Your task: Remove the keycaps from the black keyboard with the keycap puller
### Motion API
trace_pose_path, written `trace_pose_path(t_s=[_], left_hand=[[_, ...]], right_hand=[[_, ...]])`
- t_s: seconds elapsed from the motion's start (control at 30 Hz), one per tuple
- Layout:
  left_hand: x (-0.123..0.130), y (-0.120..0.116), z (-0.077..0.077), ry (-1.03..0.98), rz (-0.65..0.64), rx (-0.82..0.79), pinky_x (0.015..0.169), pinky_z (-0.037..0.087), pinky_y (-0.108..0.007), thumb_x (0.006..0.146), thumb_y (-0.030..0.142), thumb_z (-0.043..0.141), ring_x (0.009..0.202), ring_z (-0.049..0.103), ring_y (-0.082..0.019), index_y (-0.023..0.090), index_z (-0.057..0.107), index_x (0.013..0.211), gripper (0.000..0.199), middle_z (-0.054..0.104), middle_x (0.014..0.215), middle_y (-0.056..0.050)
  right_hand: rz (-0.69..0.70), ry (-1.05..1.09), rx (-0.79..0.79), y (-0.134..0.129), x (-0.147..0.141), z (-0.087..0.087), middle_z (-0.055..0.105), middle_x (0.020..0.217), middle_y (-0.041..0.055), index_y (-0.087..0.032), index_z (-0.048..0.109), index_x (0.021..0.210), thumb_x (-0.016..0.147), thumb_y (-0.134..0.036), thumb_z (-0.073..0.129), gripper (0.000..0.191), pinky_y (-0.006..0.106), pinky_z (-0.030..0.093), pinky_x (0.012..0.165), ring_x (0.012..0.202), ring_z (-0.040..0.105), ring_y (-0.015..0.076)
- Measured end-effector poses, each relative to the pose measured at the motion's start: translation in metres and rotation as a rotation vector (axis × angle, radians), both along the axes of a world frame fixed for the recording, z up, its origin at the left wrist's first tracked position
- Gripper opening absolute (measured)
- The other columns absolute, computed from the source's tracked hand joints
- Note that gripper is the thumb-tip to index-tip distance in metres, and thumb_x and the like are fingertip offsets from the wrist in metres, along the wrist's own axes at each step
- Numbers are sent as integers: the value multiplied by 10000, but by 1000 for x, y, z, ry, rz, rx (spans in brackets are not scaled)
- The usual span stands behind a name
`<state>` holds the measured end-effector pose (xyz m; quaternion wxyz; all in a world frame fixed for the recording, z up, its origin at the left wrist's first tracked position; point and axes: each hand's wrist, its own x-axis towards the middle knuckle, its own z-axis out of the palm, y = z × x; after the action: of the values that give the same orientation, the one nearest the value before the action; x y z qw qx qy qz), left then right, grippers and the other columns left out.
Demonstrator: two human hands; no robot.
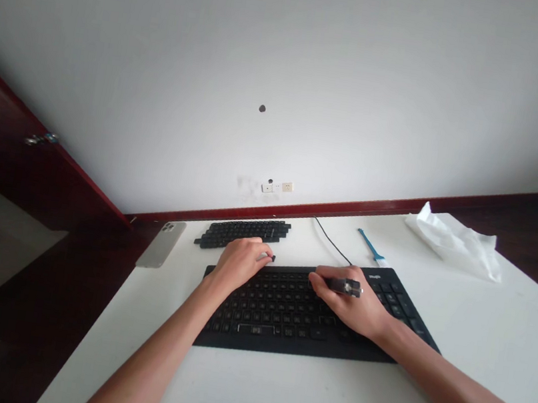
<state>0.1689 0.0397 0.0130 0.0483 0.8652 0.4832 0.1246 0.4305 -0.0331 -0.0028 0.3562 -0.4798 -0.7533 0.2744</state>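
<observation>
Your left hand (241, 263) pinches a small black keycap (273, 258) at the far edge of the black plastic keyboard (282, 318). Your right hand (342, 300) grips a small black-and-metal tool (344, 286) above the keys. Beyond, a tight block of black keycaps (244, 233) sits near the far edge of the white desk (471, 366), beside a pale smartphone (161, 244) at its left edge.

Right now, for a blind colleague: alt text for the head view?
The right hand holds a dark tool and the left hand pinches a small black piece over a black keyboard. Beyond lie loose black keycaps, a phone, a blue brush and white tissue.
</observation>
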Motion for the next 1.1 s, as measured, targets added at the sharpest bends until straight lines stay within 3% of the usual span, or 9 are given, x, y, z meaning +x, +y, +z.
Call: trace_pose_path(t_s=[0.4,1.1], left_hand=[[6,17,-6,76,67,86,733,477,-291,958,274,714,891,704,-209,280,790,986,81,768,963,4],[1,22,-10,69,129,102,694,446,-270,944,269,721,851,704,-195,290,763,1002,75,775,951,11]], right_hand=[[22,3,-11,0,0,1,371,594,-38,-198,422,644,1022,-388,496,429,285,281,557,599,277,123],[-1,40,-43,0,0,5,363,587,-46,-198,387,635,1014,-419,516,458,299,268,565,598,262,122]])
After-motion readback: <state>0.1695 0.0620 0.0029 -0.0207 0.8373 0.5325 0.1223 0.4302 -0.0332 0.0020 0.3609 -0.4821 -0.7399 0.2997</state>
